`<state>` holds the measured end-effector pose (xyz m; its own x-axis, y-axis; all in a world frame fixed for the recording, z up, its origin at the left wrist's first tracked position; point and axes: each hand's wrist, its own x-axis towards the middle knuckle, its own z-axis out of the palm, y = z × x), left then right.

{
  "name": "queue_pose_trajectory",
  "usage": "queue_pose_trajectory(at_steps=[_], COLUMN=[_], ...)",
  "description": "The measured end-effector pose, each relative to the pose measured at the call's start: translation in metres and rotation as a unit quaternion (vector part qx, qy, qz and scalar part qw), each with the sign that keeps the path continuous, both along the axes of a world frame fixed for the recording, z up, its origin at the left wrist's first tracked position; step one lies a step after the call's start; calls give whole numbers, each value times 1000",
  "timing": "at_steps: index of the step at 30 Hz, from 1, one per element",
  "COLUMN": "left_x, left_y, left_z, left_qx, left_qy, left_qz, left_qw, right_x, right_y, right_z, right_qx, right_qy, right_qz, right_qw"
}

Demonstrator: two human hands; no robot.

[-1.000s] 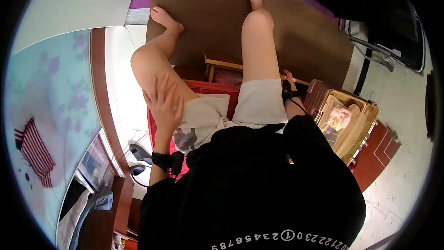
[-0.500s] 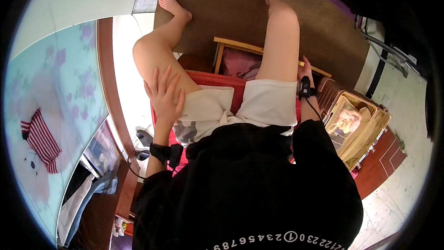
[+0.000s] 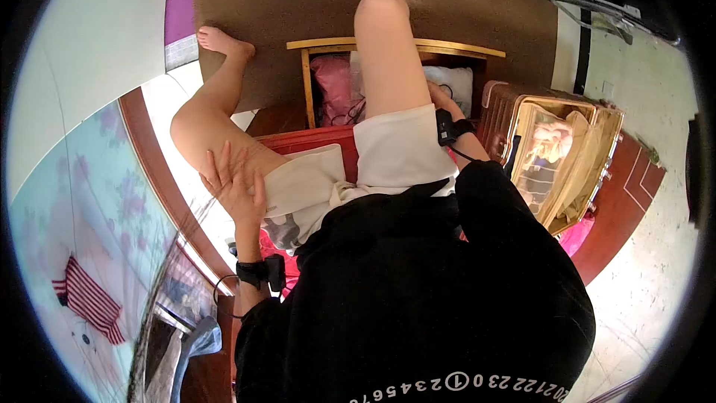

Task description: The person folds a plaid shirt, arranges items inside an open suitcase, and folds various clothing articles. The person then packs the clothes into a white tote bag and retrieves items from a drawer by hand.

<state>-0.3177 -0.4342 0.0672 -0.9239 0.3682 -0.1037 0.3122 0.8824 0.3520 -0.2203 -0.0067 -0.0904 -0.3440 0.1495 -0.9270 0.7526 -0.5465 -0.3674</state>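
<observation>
My left hand lies flat on my left thigh, its fingers spread and nothing in it. My right hand reaches down past the outer side of my right thigh, over an open drawer with a light wooden rim. Its fingers are mostly hidden, so what they hold, if anything, does not show. A white plastic bag is close beside that hand in the drawer. To the left of my right leg, a pink bag and a dark cord lie in the same drawer.
A brown suitcase stands open to my right with clothes inside. Beneath me is a red seat. A brown mat covers the floor ahead. Jeans hang at the lower left, near a patterned blue panel.
My view has shifted to the right, showing more of the drawer. The right hand has gone down into the drawer area; the small yellow thing at its fingers no longer shows. My left hand stays on the thigh.
</observation>
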Motion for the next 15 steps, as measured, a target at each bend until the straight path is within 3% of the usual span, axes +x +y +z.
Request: queue_pose_trajectory(at_steps=[2,5,7,9,10,11,13,15], left_x=[-3,-8,-16,-32,-36,-36,-32,-31], left_y=[6,20,42,83,101,118,148,173], left_z=[6,2,-11,-23,-38,-60,-107,-148], left_qx=[-42,-22,22,71,91,115,64,34], left_qy=[-3,-69,-116,-126,-184,-165,-197,-237], left_qz=[-18,-43,-61,-111,-127,-155,-196,-204], left_qw=[999,996,991,983,970,967,959,949], right_x=[4,18,-15,-20,-29,-38,-49,-52], right_y=[-6,17,17,28,29,28,21,14], right_z=[8,-17,39,61,83,107,137,153], right_qx=[26,-6,184,302,338,374,455,436], right_qy=[37,74,27,96,139,182,240,245], right_qz=[57,-25,62,88,121,154,142,130], right_qw=[997,997,981,944,923,896,846,856])
